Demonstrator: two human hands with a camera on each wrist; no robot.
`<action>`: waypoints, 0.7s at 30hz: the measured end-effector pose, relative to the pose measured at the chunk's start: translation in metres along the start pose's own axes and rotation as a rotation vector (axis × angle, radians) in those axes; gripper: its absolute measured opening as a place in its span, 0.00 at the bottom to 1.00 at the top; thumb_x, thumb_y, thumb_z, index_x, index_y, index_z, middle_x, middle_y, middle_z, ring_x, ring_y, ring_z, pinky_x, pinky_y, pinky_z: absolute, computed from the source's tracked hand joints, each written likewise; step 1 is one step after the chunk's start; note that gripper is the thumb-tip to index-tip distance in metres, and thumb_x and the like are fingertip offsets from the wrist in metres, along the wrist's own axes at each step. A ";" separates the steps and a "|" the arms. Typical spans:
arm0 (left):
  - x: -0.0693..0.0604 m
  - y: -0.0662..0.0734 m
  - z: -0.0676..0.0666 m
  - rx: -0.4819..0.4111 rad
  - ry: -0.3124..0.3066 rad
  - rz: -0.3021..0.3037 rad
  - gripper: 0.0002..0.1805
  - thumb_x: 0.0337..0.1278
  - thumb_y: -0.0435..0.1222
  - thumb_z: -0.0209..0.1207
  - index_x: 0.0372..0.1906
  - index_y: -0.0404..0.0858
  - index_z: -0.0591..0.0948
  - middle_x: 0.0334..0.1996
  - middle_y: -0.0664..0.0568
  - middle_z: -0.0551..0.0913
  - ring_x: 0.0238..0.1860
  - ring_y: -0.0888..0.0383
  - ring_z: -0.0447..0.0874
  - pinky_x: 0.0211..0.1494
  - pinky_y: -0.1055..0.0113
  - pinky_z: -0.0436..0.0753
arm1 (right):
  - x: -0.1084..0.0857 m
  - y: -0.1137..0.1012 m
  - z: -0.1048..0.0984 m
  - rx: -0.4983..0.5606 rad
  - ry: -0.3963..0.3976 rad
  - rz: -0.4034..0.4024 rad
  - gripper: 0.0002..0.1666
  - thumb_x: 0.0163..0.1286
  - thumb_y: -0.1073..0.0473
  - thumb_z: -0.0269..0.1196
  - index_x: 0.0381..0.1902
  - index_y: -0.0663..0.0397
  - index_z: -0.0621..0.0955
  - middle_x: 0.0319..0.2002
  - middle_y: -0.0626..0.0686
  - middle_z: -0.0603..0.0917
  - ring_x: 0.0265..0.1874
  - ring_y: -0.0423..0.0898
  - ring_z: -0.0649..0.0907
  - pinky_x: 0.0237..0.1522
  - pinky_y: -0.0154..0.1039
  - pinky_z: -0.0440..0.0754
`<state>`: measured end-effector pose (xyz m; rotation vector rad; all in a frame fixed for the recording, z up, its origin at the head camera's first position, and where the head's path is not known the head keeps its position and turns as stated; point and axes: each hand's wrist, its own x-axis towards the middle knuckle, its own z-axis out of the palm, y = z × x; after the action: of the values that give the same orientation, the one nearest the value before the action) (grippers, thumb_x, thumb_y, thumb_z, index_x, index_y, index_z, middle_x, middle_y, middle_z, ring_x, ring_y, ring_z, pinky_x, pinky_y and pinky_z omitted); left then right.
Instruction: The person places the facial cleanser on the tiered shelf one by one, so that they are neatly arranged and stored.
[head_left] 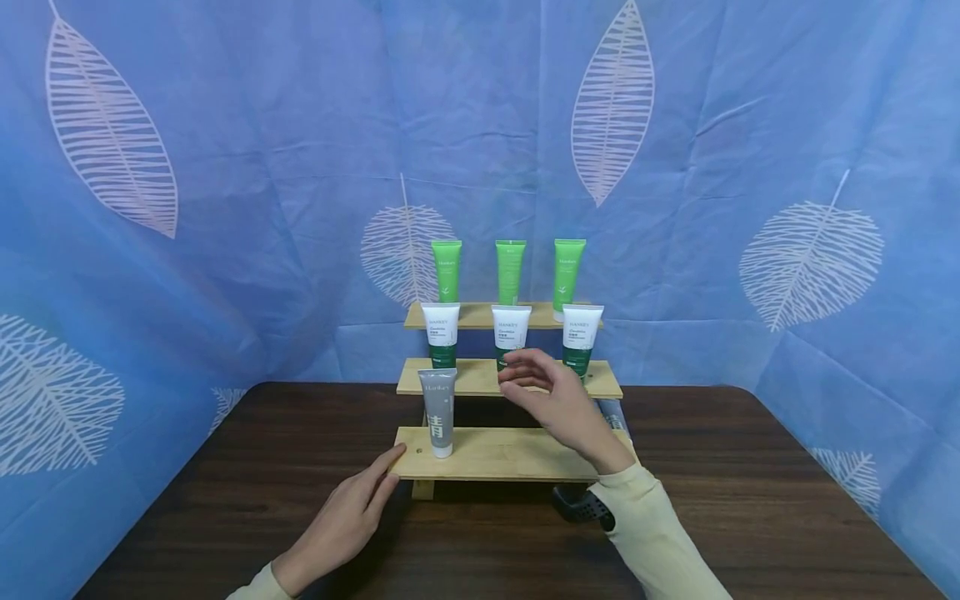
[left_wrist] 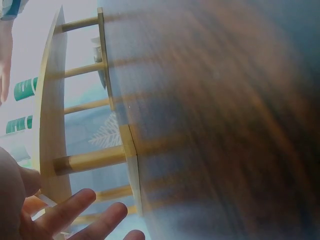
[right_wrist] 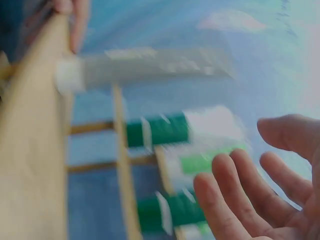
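Observation:
A three-tier wooden display rack (head_left: 517, 457) stands on the table. On its bottom shelf, near the left end, a grey squeeze tube (head_left: 438, 410) stands upright on its white cap. My left hand (head_left: 341, 517) touches that shelf's left front corner with fairly straight fingers; in the left wrist view its fingertips (left_wrist: 82, 197) spread beside the shelf end. My right hand (head_left: 558, 404) hovers before the middle shelf, empty, fingers loosely bent and apart. It partly covers the middle white-and-green tube (head_left: 511, 325). In the right wrist view the open palm faces the rack.
White-and-green tubes stand left (head_left: 441, 329) and right (head_left: 581, 333) on the middle shelf. Three bright green tubes (head_left: 510, 271) line the top shelf. A greyish printed item (head_left: 615, 415) shows behind the rack's right side. Blue leaf-patterned cloth (head_left: 480, 125) hangs behind the dark wooden table (head_left: 750, 500).

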<state>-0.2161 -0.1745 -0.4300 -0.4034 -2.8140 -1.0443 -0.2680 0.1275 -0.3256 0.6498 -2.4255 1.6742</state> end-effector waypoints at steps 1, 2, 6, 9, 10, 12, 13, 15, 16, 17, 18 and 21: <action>0.000 0.000 0.000 0.001 -0.001 -0.002 0.26 0.82 0.44 0.48 0.77 0.47 0.68 0.74 0.46 0.71 0.69 0.46 0.75 0.67 0.43 0.76 | -0.001 0.000 -0.009 0.012 0.002 -0.005 0.24 0.75 0.52 0.66 0.65 0.52 0.77 0.56 0.56 0.84 0.56 0.51 0.83 0.58 0.50 0.83; 0.000 0.000 0.001 0.003 -0.001 -0.005 0.26 0.82 0.45 0.48 0.77 0.47 0.68 0.74 0.45 0.71 0.69 0.46 0.75 0.67 0.43 0.76 | -0.003 0.000 -0.019 0.023 0.006 -0.004 0.25 0.75 0.52 0.65 0.65 0.53 0.76 0.57 0.57 0.84 0.57 0.52 0.83 0.58 0.51 0.83; 0.000 0.000 0.001 0.017 0.000 -0.016 0.26 0.81 0.45 0.49 0.77 0.48 0.68 0.73 0.45 0.72 0.69 0.46 0.76 0.67 0.42 0.76 | -0.008 0.005 -0.056 0.033 0.046 0.014 0.29 0.76 0.50 0.64 0.69 0.55 0.73 0.59 0.62 0.82 0.56 0.53 0.84 0.57 0.53 0.84; -0.001 0.000 0.001 0.022 0.003 -0.021 0.26 0.81 0.45 0.49 0.77 0.48 0.68 0.73 0.46 0.73 0.68 0.46 0.76 0.66 0.42 0.77 | -0.012 0.012 -0.081 0.016 0.093 0.033 0.32 0.77 0.49 0.63 0.72 0.56 0.70 0.60 0.64 0.80 0.54 0.48 0.86 0.56 0.50 0.85; -0.001 0.000 0.001 0.022 0.004 -0.021 0.25 0.81 0.45 0.49 0.77 0.49 0.69 0.73 0.46 0.73 0.68 0.46 0.77 0.66 0.42 0.77 | -0.014 0.014 -0.089 0.008 0.110 0.037 0.33 0.77 0.49 0.63 0.73 0.56 0.69 0.60 0.64 0.80 0.52 0.45 0.86 0.55 0.48 0.86; -0.001 0.000 0.001 0.020 0.003 -0.021 0.25 0.81 0.45 0.49 0.77 0.49 0.69 0.72 0.46 0.73 0.68 0.46 0.77 0.66 0.42 0.77 | -0.018 0.020 -0.103 -0.007 0.142 0.041 0.35 0.77 0.48 0.62 0.74 0.57 0.67 0.59 0.61 0.82 0.50 0.40 0.86 0.53 0.42 0.86; -0.001 0.000 0.001 0.019 0.003 -0.020 0.25 0.81 0.45 0.49 0.77 0.48 0.69 0.72 0.46 0.73 0.68 0.47 0.77 0.66 0.42 0.77 | -0.019 0.023 -0.110 -0.007 0.157 0.043 0.35 0.77 0.48 0.62 0.74 0.57 0.67 0.58 0.57 0.83 0.49 0.37 0.86 0.53 0.40 0.86; -0.001 0.000 0.001 0.017 0.003 -0.017 0.25 0.81 0.45 0.49 0.77 0.48 0.69 0.73 0.46 0.73 0.68 0.47 0.77 0.66 0.43 0.77 | -0.023 0.031 -0.123 -0.004 0.177 0.045 0.35 0.78 0.49 0.61 0.75 0.57 0.66 0.54 0.49 0.84 0.48 0.34 0.86 0.51 0.35 0.86; -0.001 0.000 0.001 0.016 0.003 -0.014 0.25 0.81 0.45 0.49 0.77 0.48 0.68 0.73 0.45 0.73 0.68 0.47 0.77 0.66 0.43 0.77 | -0.025 0.035 -0.129 0.003 0.185 0.048 0.35 0.78 0.49 0.61 0.74 0.57 0.66 0.52 0.44 0.85 0.47 0.34 0.86 0.50 0.33 0.86; 0.000 0.000 0.001 0.014 0.002 -0.011 0.26 0.81 0.45 0.49 0.77 0.48 0.68 0.73 0.45 0.72 0.68 0.46 0.76 0.66 0.43 0.77 | -0.026 0.041 -0.135 0.006 0.189 0.055 0.35 0.78 0.49 0.61 0.74 0.57 0.66 0.50 0.40 0.85 0.47 0.34 0.86 0.49 0.32 0.86; 0.000 0.000 0.001 0.012 0.003 -0.009 0.26 0.81 0.45 0.49 0.77 0.48 0.68 0.73 0.45 0.72 0.68 0.47 0.76 0.66 0.43 0.77 | -0.028 0.047 -0.141 0.007 0.192 0.064 0.35 0.78 0.49 0.61 0.74 0.57 0.66 0.49 0.36 0.86 0.46 0.33 0.87 0.48 0.31 0.85; 0.000 0.000 0.001 0.010 0.004 -0.006 0.26 0.81 0.45 0.49 0.77 0.47 0.68 0.73 0.45 0.72 0.68 0.46 0.77 0.66 0.43 0.77 | -0.033 0.067 -0.155 0.002 0.194 0.103 0.36 0.78 0.49 0.61 0.75 0.59 0.64 0.45 0.30 0.86 0.45 0.32 0.87 0.47 0.29 0.85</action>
<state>-0.2163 -0.1743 -0.4309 -0.3918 -2.8177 -1.0313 -0.2872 0.2982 -0.3354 0.3490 -2.3557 1.6898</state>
